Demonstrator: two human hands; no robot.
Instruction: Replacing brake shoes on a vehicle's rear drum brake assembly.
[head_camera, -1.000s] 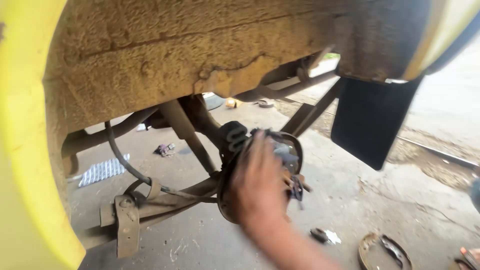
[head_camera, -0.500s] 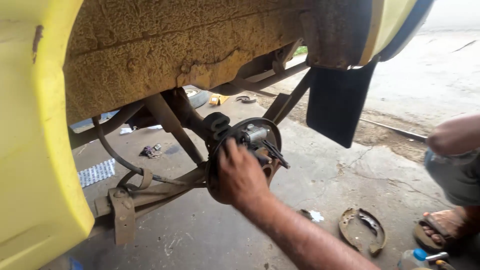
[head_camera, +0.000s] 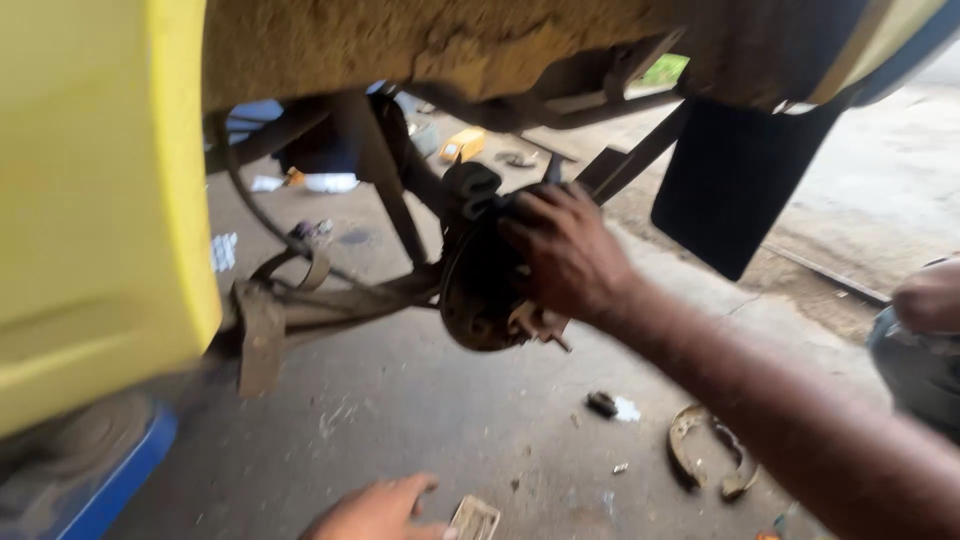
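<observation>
A: Setting: concrete workshop floor under a raised yellow vehicle body, black mud flap upper right.

B: Item: brake backing plate, frame centre, on the axle. Rusty, rigid, probably heavy; best held by its rim.

A: Right hand: fingers curled over the plate's upper edge.

B: Left hand: open, flat on the floor beside a small packet. Loose brake shoes, lower right.

Brake shoes on concrete floor

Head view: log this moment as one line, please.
right hand: gripping brake hub in wheel well | left hand: flat on floor, by small card | brake shoes: on floor, apart
</observation>
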